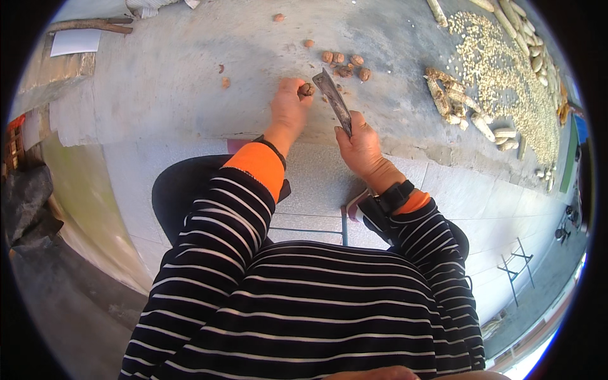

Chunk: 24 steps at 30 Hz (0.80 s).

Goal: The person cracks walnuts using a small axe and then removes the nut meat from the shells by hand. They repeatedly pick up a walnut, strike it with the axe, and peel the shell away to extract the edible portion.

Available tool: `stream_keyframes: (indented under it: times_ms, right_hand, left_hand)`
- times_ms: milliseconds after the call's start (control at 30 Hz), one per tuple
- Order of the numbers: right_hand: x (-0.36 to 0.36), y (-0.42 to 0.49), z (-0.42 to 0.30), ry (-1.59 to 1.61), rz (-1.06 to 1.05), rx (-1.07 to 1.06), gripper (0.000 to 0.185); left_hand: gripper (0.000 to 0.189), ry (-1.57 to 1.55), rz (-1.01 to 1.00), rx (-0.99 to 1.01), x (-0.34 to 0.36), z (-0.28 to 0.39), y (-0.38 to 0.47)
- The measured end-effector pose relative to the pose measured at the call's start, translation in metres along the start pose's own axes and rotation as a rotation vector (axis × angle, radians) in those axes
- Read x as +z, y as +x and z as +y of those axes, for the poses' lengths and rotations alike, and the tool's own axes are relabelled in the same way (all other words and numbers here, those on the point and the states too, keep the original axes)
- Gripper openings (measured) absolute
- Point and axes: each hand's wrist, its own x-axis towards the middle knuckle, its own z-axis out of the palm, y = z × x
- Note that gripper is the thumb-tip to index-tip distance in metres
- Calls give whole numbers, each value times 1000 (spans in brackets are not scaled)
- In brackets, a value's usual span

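Note:
On the concrete ledge, my left hand grips a walnut between thumb and fingers. My right hand is closed around the lower end of a flat, worn metal blade or bar. Its far end slants up and to the left, apart from the walnut in my left hand. Just beyond it lie several whole walnuts, with a dark, broken-looking piece among them. Small shell bits are scattered beside the metal tool.
Loose corn kernels spread over the right side of the concrete ledge, with corncobs around them. Two walnuts lie farther off. A stick rests at the far left. A metal frame stands on the tiled floor.

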Motion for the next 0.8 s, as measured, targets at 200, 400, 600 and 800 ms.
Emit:
stream_keyframes:
  times_ms: [200,400,600,800]
  right_hand:
    - [13,17,-2,-91,-149,47,31]
    - [9,16,-4,28,1,10,28]
    - [7,15,-16,-170,-219,-7,29]
    - [2,12,-16,-2,-83,-17,21]
  left_hand:
    - [26,-6,-27,19,-11,6,-5]
    - [25,-2,-7,16,-12,9,-6]
    - [25,-10,-30,-17,-13,12,-4]
    - [26,166,-50,-38,-10,10,-4]
